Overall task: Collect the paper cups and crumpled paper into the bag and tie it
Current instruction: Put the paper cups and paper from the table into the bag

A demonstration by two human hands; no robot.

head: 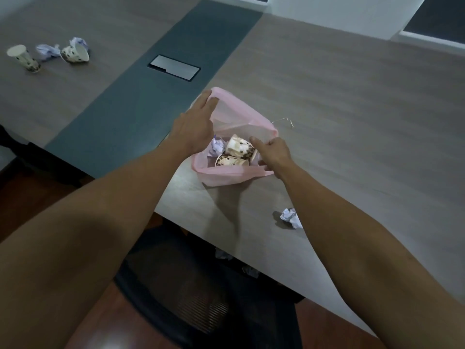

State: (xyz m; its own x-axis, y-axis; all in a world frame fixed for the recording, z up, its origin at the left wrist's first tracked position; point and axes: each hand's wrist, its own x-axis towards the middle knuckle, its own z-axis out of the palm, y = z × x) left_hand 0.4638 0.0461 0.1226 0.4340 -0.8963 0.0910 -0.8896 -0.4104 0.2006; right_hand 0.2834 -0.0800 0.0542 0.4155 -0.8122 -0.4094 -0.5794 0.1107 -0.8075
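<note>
A pink plastic bag (241,117) lies open on the table's near part. Inside it are two spotted paper cups (239,147) and a crumpled paper (217,145). My left hand (196,124) holds the bag's far left rim, fingers over the edge. My right hand (274,154) grips the bag's near right rim. Another crumpled paper (290,217) lies on the table by my right forearm. At the far left stand a spotted cup (24,57), a tipped cup (75,53) and two crumpled papers (47,52), (80,42).
A thin wire tie (283,120) lies just right of the bag. A dark strip with a metal cable hatch (175,67) crosses the table (352,109). A black mesh chair (201,298) stands under the near edge, with paper balls (222,254) on it.
</note>
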